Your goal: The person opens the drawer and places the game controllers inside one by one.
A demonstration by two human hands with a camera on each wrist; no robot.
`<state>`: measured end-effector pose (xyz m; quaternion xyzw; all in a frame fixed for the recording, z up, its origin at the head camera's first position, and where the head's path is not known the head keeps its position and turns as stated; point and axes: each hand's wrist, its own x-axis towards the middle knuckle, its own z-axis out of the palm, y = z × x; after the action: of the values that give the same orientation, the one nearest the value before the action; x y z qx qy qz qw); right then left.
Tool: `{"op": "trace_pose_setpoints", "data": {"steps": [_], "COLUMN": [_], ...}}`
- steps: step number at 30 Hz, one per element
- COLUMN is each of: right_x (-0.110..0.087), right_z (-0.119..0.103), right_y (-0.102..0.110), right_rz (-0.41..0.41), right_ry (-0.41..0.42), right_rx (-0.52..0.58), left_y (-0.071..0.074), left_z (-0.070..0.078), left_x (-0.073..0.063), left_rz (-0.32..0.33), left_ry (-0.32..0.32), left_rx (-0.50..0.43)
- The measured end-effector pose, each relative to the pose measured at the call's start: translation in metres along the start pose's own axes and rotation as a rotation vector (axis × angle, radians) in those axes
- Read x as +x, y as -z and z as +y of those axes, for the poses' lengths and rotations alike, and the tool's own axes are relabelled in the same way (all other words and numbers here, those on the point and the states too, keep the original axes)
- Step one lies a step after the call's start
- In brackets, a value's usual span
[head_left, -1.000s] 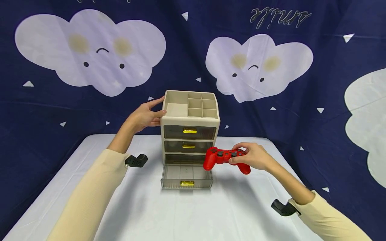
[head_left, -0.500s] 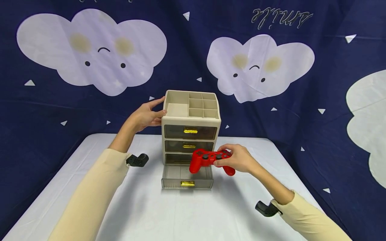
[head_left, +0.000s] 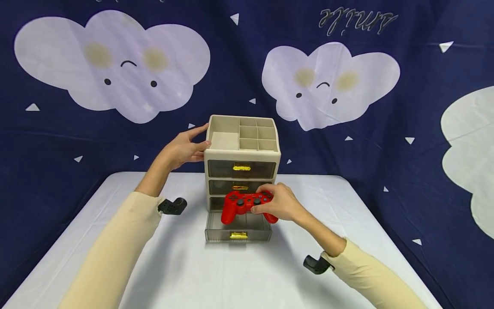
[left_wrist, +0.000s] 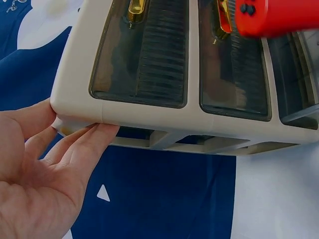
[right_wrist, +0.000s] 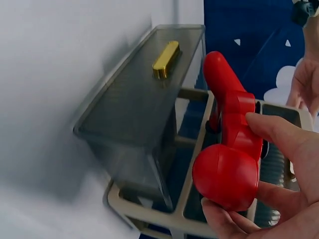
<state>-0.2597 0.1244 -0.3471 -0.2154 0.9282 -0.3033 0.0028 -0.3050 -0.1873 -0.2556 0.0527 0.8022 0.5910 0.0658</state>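
A beige desktop drawer organizer (head_left: 241,153) stands on the white table, its lowest smoky clear drawer (head_left: 220,235) pulled out. My left hand (head_left: 181,150) rests against its upper left side, fingers fairly straight and the thumb at the top edge; the left wrist view shows fingertips (left_wrist: 107,132) touching the side frame. My right hand (head_left: 283,206) grips a red game controller (head_left: 231,210) by its right part, thumb in front and fingers behind. The controller is above the drawer and hides part of its inside. In the right wrist view, the controller (right_wrist: 227,174) appears edge-on.
Two upper drawers with gold handles (head_left: 242,168) are closed. On top of the organizer are one large compartment and several small ones (head_left: 248,133). A dark blue cloth with clouds (head_left: 293,86) hangs behind the white tabletop (head_left: 185,266).
My right hand has carried the controller leftward, from beside the organizer's right edge to above the open drawer. The left hand and organizer have stayed in place.
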Motion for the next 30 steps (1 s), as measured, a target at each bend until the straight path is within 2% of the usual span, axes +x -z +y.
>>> {"op": "trace_pose_setpoints", "data": {"steps": [10, 19, 30], "right_x": [0.009, 0.009, 0.006], "right_z": [-0.006, -0.006, -0.004], "right_y": [-0.024, -0.034, -0.046], "right_rz": [0.024, 0.013, 0.013], "right_ry": [-0.006, 0.017, -0.029], "right_rx": [0.011, 0.013, -0.017], "left_y": [0.001, 0.001, 0.000], "left_z": [0.001, 0.002, -0.001], "left_x": [-0.001, -0.001, -0.001], "left_rz": [-0.002, -0.011, -0.010], "left_ry": [-0.005, 0.002, 0.001], "left_rx": [-0.009, -0.010, -0.020]}}
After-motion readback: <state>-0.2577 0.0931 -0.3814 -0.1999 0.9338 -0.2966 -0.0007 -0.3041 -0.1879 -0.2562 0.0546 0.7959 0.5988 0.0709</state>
